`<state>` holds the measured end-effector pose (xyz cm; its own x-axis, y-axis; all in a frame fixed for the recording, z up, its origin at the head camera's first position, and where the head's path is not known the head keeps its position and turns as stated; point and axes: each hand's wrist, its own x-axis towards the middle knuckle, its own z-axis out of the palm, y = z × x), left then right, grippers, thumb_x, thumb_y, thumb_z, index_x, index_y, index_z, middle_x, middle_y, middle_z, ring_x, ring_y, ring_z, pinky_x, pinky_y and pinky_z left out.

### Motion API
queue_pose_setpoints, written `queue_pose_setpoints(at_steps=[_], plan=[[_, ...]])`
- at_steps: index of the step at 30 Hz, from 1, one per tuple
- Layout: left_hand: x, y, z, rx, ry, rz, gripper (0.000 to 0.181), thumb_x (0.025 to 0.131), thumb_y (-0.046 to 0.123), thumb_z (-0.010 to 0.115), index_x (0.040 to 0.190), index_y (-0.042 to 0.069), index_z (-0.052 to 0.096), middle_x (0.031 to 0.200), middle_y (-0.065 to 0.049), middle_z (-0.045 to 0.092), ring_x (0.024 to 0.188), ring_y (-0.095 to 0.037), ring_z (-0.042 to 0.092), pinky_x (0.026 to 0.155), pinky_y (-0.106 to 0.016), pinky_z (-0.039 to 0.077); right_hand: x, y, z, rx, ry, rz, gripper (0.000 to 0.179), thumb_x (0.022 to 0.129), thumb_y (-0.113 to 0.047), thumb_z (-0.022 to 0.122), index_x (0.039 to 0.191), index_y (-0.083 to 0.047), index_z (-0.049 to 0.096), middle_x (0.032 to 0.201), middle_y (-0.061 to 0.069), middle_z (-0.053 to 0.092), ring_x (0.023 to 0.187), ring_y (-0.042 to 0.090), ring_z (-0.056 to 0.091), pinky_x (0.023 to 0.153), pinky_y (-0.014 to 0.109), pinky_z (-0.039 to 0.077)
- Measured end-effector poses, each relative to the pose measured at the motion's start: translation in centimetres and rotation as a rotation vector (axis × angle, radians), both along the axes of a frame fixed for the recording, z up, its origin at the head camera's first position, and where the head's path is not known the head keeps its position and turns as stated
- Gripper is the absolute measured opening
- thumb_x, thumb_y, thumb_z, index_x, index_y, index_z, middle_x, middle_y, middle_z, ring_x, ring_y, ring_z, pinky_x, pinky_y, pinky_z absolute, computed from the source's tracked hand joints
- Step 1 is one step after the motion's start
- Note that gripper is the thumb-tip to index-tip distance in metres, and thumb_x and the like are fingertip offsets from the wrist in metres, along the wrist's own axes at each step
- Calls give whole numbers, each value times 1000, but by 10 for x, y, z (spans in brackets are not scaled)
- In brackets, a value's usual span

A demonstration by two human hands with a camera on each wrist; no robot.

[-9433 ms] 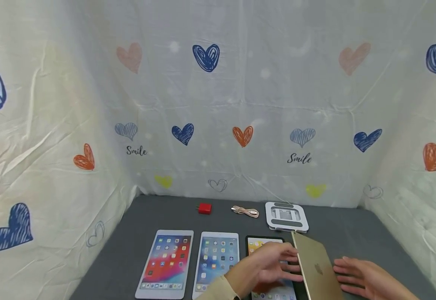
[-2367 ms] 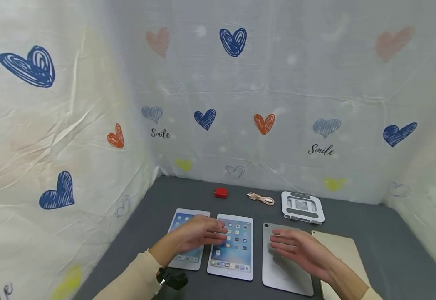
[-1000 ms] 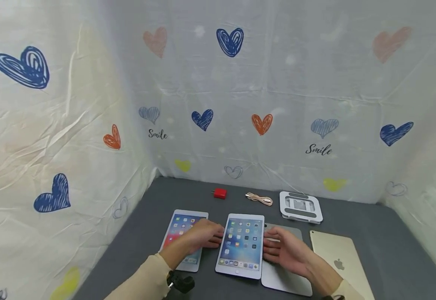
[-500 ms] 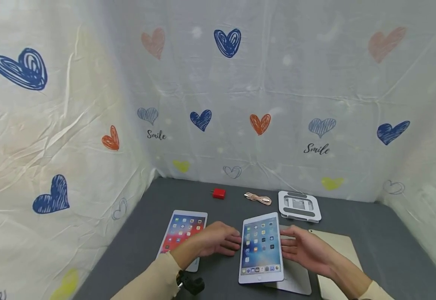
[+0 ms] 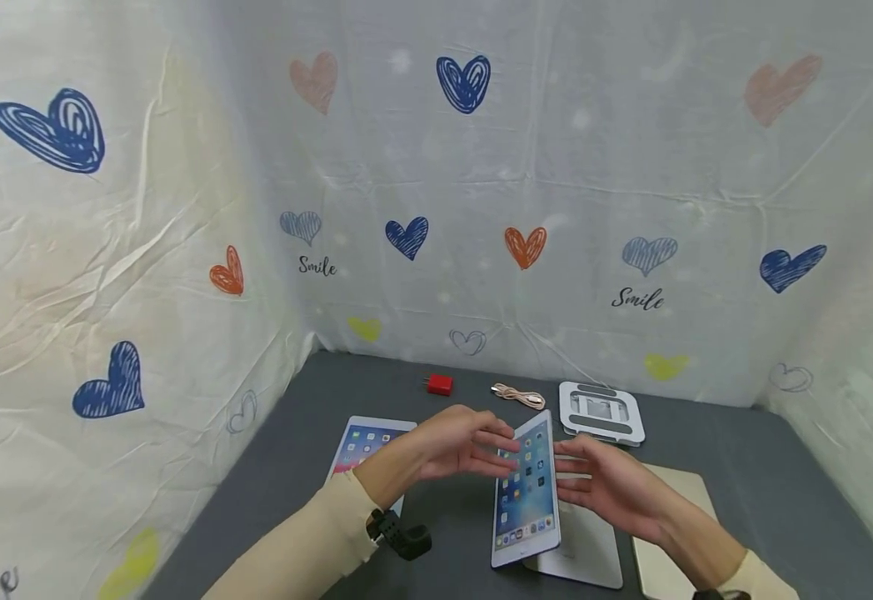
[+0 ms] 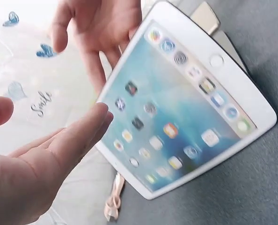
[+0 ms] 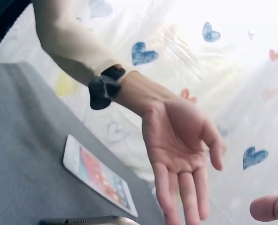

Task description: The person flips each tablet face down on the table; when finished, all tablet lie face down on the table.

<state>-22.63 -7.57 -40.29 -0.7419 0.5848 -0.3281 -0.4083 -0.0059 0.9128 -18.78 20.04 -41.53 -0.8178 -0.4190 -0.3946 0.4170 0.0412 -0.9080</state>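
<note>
A white-framed tablet (image 5: 524, 508) stands tilted on edge between the two hands, its lit screen facing left. My left hand (image 5: 459, 446) has its fingers straight in front of the screen; in the left wrist view its fingertips lie over the tablet's edge, and whether they touch is unclear. Against the tablet's right edge and back rest the extended fingers of my right hand (image 5: 609, 483), the thumb held away. Under and beside it a grey tablet (image 5: 586, 546) lies face down. Farther right is a gold tablet (image 5: 676, 533), also face down, partly hidden by the right forearm.
Another white tablet (image 5: 365, 442) lies screen up at the left, partly behind the left arm. Along the back sit a red charger plug (image 5: 439, 384), a coiled cable (image 5: 518, 395) and a white folded stand (image 5: 601, 413). A heart-printed curtain (image 5: 421, 292) encloses the dark tabletop.
Earlier the hands stood the gold tablet on edge; it and the grey one then lay face down. The white tablet has since moved right and tipped up steeply, the left hand rising before its screen.
</note>
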Motion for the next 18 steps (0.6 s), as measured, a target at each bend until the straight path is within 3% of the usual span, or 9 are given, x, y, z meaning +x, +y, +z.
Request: queue_pose_setpoints(at_steps=[5,14,18], plan=[[2,4,8,1,21,-6,49,113,20,49,147,-14,56,144,-30,68,127,-47,72,104,-53,63,2,-11,8,-48,10,39,78,117,-39,35,166,16,10,171,43,20,159,53,34,133,63,31],[-1,-9,15,-8,40,47,47,112,19,50,144,-15,58,139,-27,71,123,-48,74,104,-54,63,2,-40,11,-119,60,52,70,117,-34,32,167,13,18,173,39,21,158,51,38,130,59,40],[-1,-21,17,-9,44,66,47,111,19,51,144,-14,57,141,-28,70,125,-49,73,105,-55,63,1,-56,9,-134,56,26,68,115,-32,40,165,11,27,171,35,27,152,49,45,127,56,45]])
